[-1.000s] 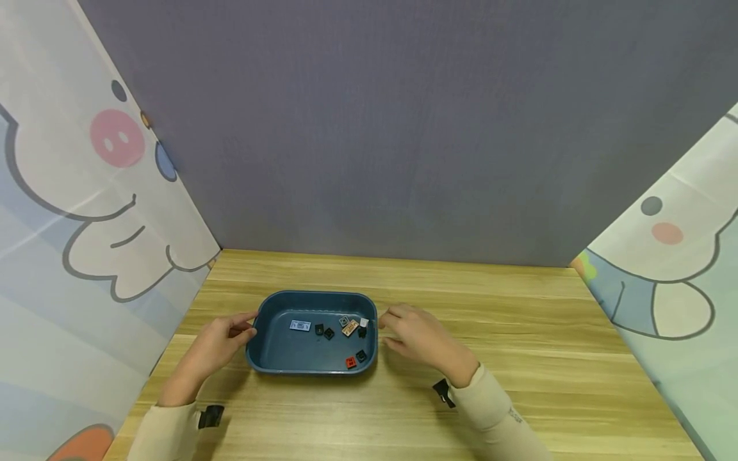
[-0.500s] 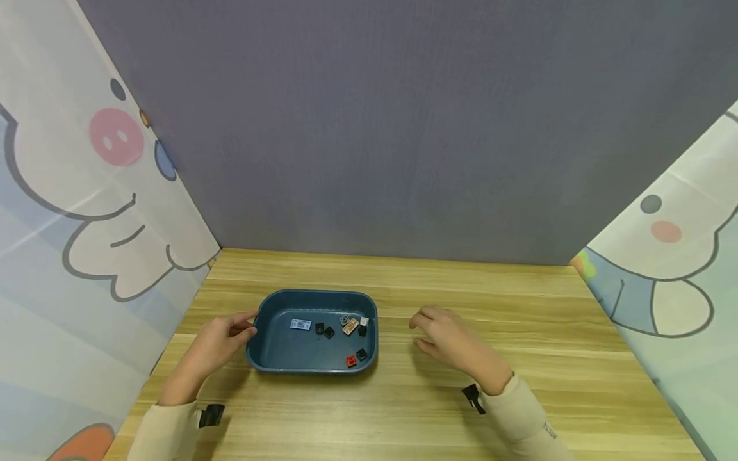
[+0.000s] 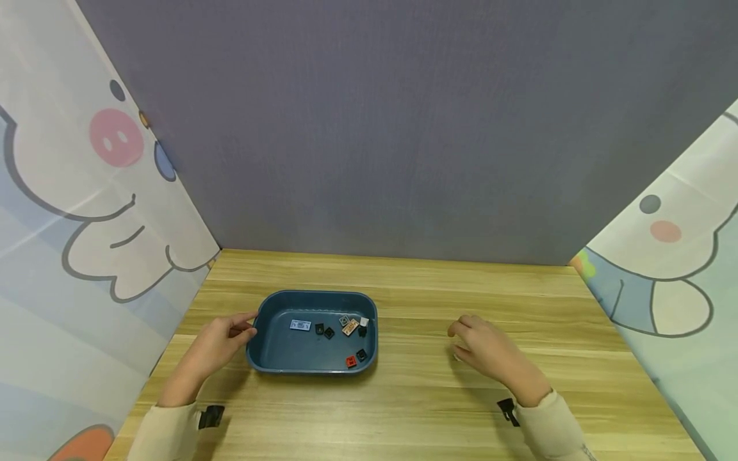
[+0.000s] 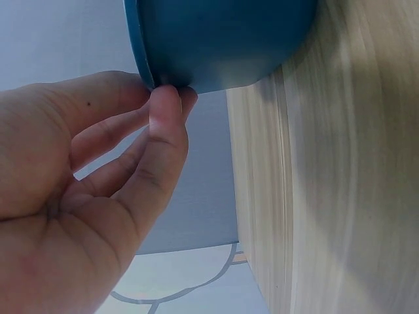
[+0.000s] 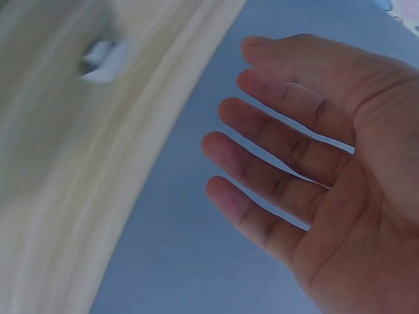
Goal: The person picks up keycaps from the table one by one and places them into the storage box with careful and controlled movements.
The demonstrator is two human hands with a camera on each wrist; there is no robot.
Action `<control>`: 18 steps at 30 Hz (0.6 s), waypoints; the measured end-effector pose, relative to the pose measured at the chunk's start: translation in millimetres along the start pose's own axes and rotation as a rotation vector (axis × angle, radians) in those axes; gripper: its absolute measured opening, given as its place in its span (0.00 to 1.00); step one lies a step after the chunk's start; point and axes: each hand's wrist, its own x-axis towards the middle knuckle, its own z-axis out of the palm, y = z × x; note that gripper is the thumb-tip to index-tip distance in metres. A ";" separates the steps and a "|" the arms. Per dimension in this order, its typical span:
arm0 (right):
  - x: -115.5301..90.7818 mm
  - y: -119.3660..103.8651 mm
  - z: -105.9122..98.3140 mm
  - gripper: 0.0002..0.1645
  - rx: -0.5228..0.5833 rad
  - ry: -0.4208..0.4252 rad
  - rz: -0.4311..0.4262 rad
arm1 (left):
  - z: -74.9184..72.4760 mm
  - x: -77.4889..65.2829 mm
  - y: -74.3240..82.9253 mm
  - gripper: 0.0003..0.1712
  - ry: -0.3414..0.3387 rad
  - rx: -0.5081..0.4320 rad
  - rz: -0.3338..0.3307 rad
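My left hand (image 3: 216, 346) is at the left end of a dark blue plastic tub (image 3: 282, 366), its fingertips and thumb touching the rim. In the left wrist view the thumb tip (image 4: 166, 110) meets the tub's outer wall (image 4: 222, 46). Off to the right, my right hand (image 3: 492, 349) hovers above the table with loosely bent fingers. A small white piece (image 5: 108, 60), blurred in the right wrist view, lies on the table near that hand. Nothing shows between the right hand's fingers (image 5: 262, 167).
Several small pieces lie in the tub: a light blue rectangle (image 3: 300, 325), a tan one (image 3: 350, 328), a red square (image 3: 350, 362), a white one (image 3: 364, 322) and black squares. The wooden table (image 3: 403, 416) ends at a grey panel (image 3: 398, 160), with cartoon-printed side walls.
My right hand has moved away from the tub's right end, toward the right over the table. A small white piece now shows by its thumb. The left hand and tub stay put.
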 end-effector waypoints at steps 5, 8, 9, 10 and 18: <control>-12.2 9.4 8.7 0.15 0.020 -0.030 0.039 | -0.6 0.2 -1.2 0.24 0.000 -0.002 0.003; -17.1 13.9 14.9 0.12 0.040 -0.051 0.051 | -1.1 0.5 -1.9 0.24 0.001 -0.002 0.005; -18.4 15.2 16.6 0.11 0.043 -0.055 0.052 | -1.0 0.3 -1.9 0.24 0.002 0.000 0.004; -19.5 16.3 18.5 0.10 0.043 -0.058 0.055 | -0.7 0.2 -2.0 0.24 0.003 0.000 0.003; -25.3 21.1 31.3 0.07 0.081 -0.070 0.082 | 1.1 0.1 -2.1 0.23 0.020 0.008 0.006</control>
